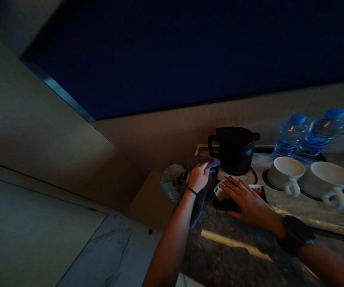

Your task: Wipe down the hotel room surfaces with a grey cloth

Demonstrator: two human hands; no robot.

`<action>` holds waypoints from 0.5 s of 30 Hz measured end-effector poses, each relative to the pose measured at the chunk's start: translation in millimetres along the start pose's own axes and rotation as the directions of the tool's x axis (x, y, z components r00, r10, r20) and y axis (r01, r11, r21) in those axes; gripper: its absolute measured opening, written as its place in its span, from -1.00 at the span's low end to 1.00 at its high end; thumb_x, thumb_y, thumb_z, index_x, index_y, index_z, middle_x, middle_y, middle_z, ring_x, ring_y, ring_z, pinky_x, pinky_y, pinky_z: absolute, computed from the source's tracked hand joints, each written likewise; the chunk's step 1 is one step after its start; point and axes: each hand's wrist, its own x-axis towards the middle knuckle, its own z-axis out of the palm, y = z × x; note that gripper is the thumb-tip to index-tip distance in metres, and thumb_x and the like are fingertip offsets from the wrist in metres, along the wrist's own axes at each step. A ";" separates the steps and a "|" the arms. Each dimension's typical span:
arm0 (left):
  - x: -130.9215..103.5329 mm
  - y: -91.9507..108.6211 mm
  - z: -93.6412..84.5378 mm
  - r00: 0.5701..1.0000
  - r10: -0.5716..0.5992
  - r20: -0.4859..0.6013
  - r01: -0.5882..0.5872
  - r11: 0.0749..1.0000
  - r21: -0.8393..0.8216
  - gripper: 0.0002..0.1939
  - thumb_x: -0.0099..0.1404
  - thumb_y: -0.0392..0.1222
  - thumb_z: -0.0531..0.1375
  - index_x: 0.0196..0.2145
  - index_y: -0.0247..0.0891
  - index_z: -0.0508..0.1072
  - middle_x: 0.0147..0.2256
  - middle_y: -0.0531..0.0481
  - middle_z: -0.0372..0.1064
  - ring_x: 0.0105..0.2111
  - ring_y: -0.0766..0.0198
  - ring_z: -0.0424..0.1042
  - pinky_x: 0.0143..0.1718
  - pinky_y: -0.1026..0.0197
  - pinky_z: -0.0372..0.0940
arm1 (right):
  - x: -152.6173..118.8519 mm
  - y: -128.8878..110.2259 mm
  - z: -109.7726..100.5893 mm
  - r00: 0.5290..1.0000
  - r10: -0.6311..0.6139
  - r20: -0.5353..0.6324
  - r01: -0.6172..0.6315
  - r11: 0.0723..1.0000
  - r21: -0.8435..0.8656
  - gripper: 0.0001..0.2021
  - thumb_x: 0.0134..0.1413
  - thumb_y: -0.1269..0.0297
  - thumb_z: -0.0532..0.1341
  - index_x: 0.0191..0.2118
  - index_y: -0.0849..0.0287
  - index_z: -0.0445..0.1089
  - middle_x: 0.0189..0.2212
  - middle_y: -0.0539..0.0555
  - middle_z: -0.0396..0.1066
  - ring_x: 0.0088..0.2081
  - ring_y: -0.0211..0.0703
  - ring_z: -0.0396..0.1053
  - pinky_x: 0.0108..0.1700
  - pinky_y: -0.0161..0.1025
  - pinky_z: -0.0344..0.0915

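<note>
My left hand (198,178), with a thin dark band at the wrist, is closed on a dark grey cloth (200,207) at the left end of the stone counter. The cloth hangs down beneath the hand and forearm. My right hand (246,201), wearing a ring and a dark watch, rests with fingers stretched out over a small black tray (228,205). Packets (220,193) lie in that tray, partly covered by the fingers. Just behind both hands stands a black kettle (236,153), its handle to the left.
Two white cups (286,173) sit on dark coasters to the right, with two blue-capped water bottles (289,135) behind them. A bin (172,187) is left of the counter. A strip of light crosses the counter (219,267). A dark blue panel (189,52) hangs above.
</note>
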 end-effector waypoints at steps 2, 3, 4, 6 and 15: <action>24.5 -4.6 27.7 0.997 0.016 0.074 -0.014 1.000 -0.019 -0.63 0.32 -0.24 0.07 0.06 -0.25 0.39 -0.05 -0.13 0.43 -0.04 0.18 0.42 0.07 0.18 0.29 | 0.8 -2.3 6.0 1.000 -0.006 -0.013 0.006 1.000 -0.019 -0.19 -0.09 0.33 0.39 0.26 0.25 0.01 0.19 0.22 0.12 0.23 0.16 -0.02 0.24 0.23 0.08; 32.4 -8.2 38.7 0.996 0.020 0.092 -0.018 0.999 -0.027 -0.62 0.32 -0.22 0.06 0.08 -0.26 0.38 -0.06 -0.15 0.42 -0.05 0.17 0.42 0.06 0.17 0.30 | 0.7 -2.5 8.3 1.000 -0.001 -0.025 0.001 1.000 -0.023 -0.19 -0.10 0.36 0.39 0.26 0.26 0.01 0.18 0.24 0.13 0.21 0.16 0.01 0.23 0.21 0.11; 36.7 -12.1 46.6 0.994 0.028 0.104 -0.024 0.999 -0.035 -0.61 0.34 -0.20 0.04 0.10 -0.28 0.36 -0.05 -0.16 0.41 -0.04 0.16 0.42 0.06 0.15 0.30 | 0.6 -2.3 10.0 0.999 0.010 -0.037 -0.011 1.000 -0.020 -0.18 -0.11 0.38 0.39 0.26 0.26 0.01 0.18 0.25 0.12 0.20 0.16 0.03 0.21 0.19 0.14; 34.5 -19.7 52.6 0.990 0.065 0.123 -0.059 0.997 -0.056 -0.58 0.36 -0.20 -0.01 0.14 -0.28 0.31 -0.03 -0.17 0.37 -0.02 0.17 0.39 0.10 0.14 0.27 | 1.5 -0.8 11.6 0.997 0.047 -0.053 -0.047 0.999 0.006 -0.18 -0.08 0.36 0.38 0.27 0.22 -0.01 0.19 0.24 0.10 0.17 0.13 0.06 0.18 0.15 0.19; -27.7 -35.5 11.9 0.926 0.218 0.309 -0.193 0.975 -0.110 -0.45 0.23 -0.43 -0.04 0.14 -0.13 0.31 -0.09 -0.02 0.34 -0.08 0.31 0.37 0.05 0.28 0.27 | 15.4 7.5 10.8 0.994 0.106 0.016 -0.107 0.992 0.062 -0.39 0.05 0.28 0.29 0.21 0.18 0.14 0.21 0.16 0.08 0.18 0.11 0.05 0.17 0.15 0.19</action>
